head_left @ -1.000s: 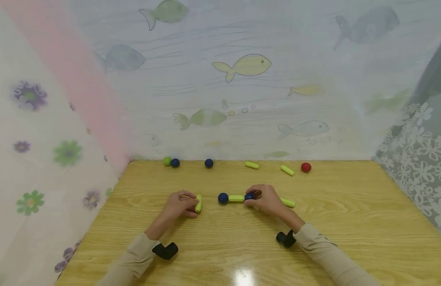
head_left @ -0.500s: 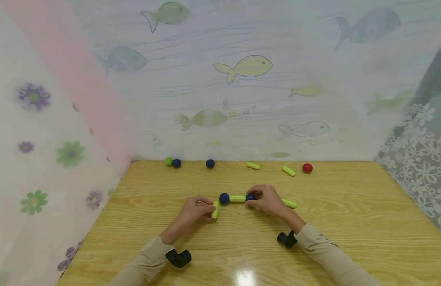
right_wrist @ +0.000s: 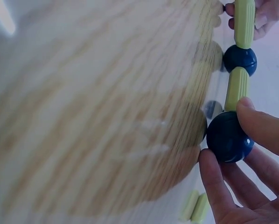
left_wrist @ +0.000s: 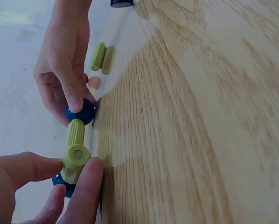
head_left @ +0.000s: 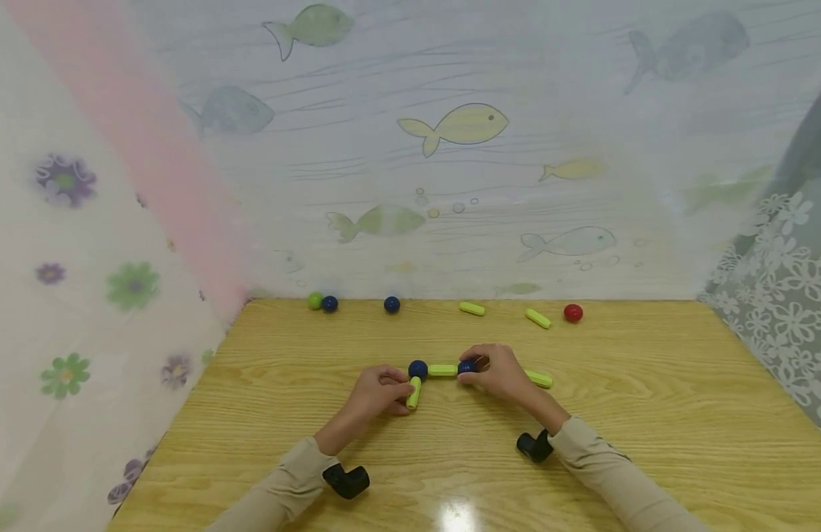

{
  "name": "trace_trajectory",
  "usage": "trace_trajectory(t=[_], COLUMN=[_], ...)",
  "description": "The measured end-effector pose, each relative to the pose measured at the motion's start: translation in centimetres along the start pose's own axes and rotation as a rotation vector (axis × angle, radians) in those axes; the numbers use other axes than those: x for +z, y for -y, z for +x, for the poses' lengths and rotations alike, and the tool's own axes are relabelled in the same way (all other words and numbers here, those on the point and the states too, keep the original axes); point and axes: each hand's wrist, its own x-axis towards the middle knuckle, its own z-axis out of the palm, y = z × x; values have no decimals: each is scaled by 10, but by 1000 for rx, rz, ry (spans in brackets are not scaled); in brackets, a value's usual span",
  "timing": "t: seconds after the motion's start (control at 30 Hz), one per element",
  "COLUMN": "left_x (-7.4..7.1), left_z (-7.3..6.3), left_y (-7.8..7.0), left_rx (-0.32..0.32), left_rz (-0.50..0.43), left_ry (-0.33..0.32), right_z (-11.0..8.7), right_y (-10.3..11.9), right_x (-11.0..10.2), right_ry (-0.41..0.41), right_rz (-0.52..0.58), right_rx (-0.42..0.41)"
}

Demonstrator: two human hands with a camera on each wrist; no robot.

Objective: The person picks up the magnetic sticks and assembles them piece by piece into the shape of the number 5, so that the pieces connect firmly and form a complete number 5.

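My left hand [head_left: 377, 393] pinches a ridged yellow-green rod [head_left: 414, 394] between thumb and fingers. Its far end meets a dark blue ball [head_left: 418, 369], and its near end shows a round metallic disc in the left wrist view. From that ball a second yellow-green rod [head_left: 442, 370] runs right to another blue ball [right_wrist: 229, 136], which my right hand [head_left: 496, 372] grips with thumb and fingertips. The two rods form a corner at the left ball. Part of the right ball is hidden by the fingers in the head view.
Beyond my right wrist lies a loose yellow-green rod [head_left: 539, 379]. Along the table's back edge are a green ball [head_left: 315, 300], blue balls [head_left: 392, 304], two more rods [head_left: 472, 308] and a red ball [head_left: 573, 313]. Fabric printed with fish [head_left: 473, 123] hangs behind the wooden table [head_left: 450, 458].
My left hand has moved right with its rod, bringing the rod's end up to the left blue ball. The right hand has stayed on its ball.
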Motion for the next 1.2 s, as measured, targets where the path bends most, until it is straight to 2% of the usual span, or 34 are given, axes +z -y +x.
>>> trace_trajectory(t=[0.3, 0.6, 0.97, 1.2], left_x=[3, 3, 3, -3], left_z=[2, 4, 6, 9], left_y=[2, 2, -1, 0], left_rx=[-15, -22, -7, 24], left_rz=[-25, -11, 51, 136], left_ry=[7, 23, 35, 52], right_z=[1, 0, -1, -1], right_y=[0, 0, 1, 0], right_x=[0, 1, 0, 0], right_ry=[-9, -4, -2, -1], right_rz=[-7, -15, -20, -11], right_rx=[11, 13, 10, -5])
